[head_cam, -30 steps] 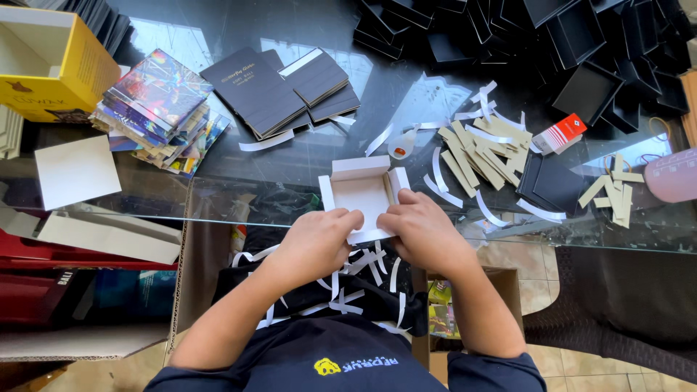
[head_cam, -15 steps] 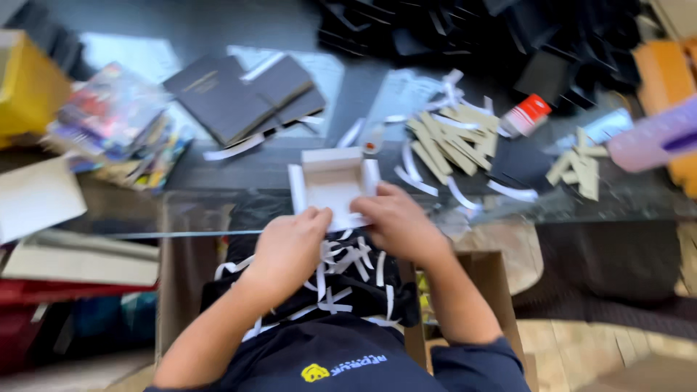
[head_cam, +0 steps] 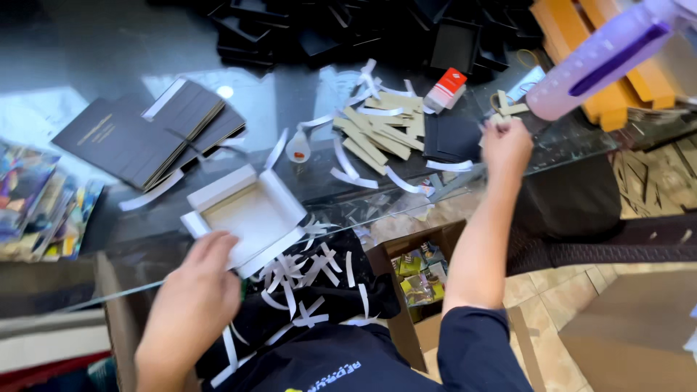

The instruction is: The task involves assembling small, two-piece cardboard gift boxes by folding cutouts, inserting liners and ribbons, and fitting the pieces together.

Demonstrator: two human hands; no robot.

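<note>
Left hand (head_cam: 194,294) flat, fingers spread, steadying white box (head_cam: 245,213) at table (head_cam: 109,239) edge. Right hand (head_cam: 506,145) pinching a tan strip (head_cam: 499,116); best lifted singly.

This looks like a small hand-assembly and packing workspace, set up at home or in a back room rather than a factory. A glass-topped desk (head_cam: 109,43) carries batch work: black box trays (head_cam: 305,33) heaped along its far edge, tan cardboard strips (head_cam: 377,131) and peeled white backing strips (head_cam: 348,167) scattered mid-desk, a stack of dark flat covers (head_cam: 145,134) towards the left, and an open white box tray (head_cam: 247,214) at the near edge. Orange boxes (head_cam: 602,65) pile at the far right corner. Under the desk stands an open cardboard carton (head_cam: 417,276) on a tiled floor (head_cam: 552,297).
</note>
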